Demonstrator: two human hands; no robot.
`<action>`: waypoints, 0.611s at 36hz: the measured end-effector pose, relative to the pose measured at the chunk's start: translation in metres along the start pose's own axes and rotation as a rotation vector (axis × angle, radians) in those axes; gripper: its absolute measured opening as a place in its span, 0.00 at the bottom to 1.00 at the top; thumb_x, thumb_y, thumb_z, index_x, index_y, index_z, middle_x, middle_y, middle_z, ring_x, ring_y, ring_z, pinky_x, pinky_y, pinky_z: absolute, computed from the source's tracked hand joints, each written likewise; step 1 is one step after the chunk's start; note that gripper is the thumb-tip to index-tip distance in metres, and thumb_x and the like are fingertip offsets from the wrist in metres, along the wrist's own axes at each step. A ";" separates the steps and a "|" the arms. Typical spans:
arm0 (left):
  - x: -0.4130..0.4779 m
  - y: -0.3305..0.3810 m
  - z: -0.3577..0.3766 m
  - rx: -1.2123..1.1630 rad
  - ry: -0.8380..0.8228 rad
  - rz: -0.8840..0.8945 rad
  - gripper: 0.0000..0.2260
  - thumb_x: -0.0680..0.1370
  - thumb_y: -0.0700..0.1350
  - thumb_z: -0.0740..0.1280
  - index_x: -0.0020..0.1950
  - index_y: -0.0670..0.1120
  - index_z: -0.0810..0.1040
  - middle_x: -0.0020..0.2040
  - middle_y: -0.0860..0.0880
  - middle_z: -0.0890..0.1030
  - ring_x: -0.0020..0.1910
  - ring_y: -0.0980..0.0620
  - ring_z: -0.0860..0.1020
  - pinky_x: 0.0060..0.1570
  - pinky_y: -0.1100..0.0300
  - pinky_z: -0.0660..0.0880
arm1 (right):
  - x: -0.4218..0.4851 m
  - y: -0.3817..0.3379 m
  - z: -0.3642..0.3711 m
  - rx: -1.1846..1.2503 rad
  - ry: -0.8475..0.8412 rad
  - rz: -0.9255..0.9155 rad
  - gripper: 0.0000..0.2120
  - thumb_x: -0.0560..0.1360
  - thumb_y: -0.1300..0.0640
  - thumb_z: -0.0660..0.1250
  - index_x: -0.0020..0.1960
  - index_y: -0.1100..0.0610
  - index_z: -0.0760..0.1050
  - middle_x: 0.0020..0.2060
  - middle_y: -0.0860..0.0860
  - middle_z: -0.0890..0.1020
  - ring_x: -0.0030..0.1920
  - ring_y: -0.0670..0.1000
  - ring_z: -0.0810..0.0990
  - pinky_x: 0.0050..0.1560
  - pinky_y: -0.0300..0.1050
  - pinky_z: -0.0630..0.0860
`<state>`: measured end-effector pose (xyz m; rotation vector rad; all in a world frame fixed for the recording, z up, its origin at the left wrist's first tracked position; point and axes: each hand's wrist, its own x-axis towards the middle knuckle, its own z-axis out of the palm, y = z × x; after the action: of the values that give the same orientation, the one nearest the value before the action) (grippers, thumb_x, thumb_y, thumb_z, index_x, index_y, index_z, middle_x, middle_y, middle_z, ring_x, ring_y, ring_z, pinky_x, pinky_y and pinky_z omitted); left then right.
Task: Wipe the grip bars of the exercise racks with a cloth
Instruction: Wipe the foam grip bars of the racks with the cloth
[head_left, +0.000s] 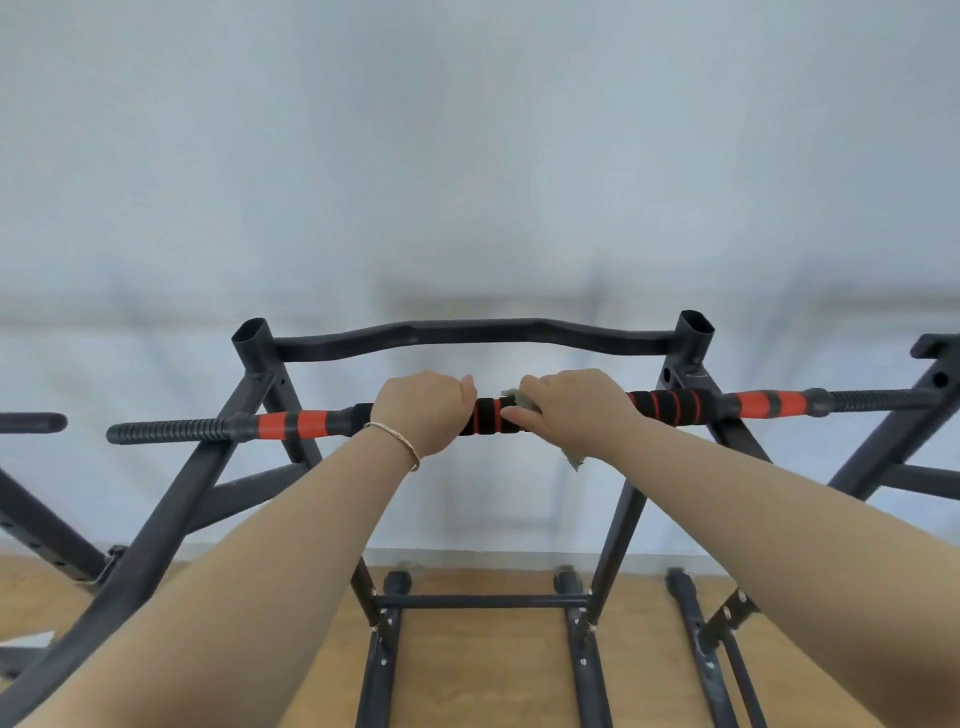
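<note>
1. Left hand (423, 410): fingers curled over the grip bar (306, 423) and clenched round its black foam, with a bracelet (395, 441) on the wrist. Reads as a steadying hold.
2. Right hand (571, 410): just beside the left and wrapped over the same bar, with the cloth (511, 399) trapped between palm and foam. One corner pokes out past the fingers and a tail hangs below the wrist.
3. The bar sits across the front top of the rack (171, 499). Its long axis is horizontal, running left-right across the view, and its ribbed ends point outward past both uprights.
4. Risk: the loose tail could snag, or the cloth could bunch on the banded foam and work out of the grasp.
5. Risk: the hands are nearly touching, so a leftward stroke would hit the left hand. The patch under it goes unwiped unless that hand shifts.
6. Risk: hard sideways strokes could rock the rack on the wood floor (483, 660). A neighbouring rack (872, 447) stands near on the right.
7. Curved rear bar (483, 332), near the wall: no hand on it, and I can't tell whether it's clean.
</note>
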<state>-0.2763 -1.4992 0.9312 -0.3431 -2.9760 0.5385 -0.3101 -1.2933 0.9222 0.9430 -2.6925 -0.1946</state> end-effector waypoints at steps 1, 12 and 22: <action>-0.003 0.002 0.002 0.008 0.031 -0.015 0.15 0.77 0.42 0.63 0.63 0.46 0.67 0.34 0.49 0.68 0.35 0.45 0.74 0.33 0.55 0.73 | 0.002 -0.001 -0.002 -0.003 -0.028 -0.002 0.23 0.82 0.37 0.47 0.53 0.53 0.71 0.37 0.47 0.77 0.38 0.53 0.78 0.36 0.47 0.71; -0.019 0.000 0.030 -0.038 0.394 -0.075 0.08 0.70 0.46 0.73 0.42 0.46 0.76 0.31 0.49 0.74 0.29 0.49 0.66 0.31 0.59 0.67 | 0.043 -0.008 -0.021 0.404 -0.363 0.244 0.25 0.85 0.43 0.46 0.37 0.55 0.67 0.34 0.53 0.74 0.39 0.55 0.75 0.47 0.50 0.75; 0.004 0.016 -0.006 -0.063 0.173 -0.091 0.13 0.74 0.39 0.66 0.56 0.46 0.69 0.35 0.50 0.72 0.34 0.48 0.73 0.30 0.59 0.67 | -0.022 0.027 0.013 0.033 0.182 -0.162 0.24 0.79 0.35 0.52 0.48 0.55 0.71 0.34 0.48 0.72 0.34 0.52 0.69 0.34 0.47 0.66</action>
<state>-0.2764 -1.4811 0.9317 -0.2441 -2.8294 0.3859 -0.3139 -1.2583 0.9112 1.1323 -2.4626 -0.0923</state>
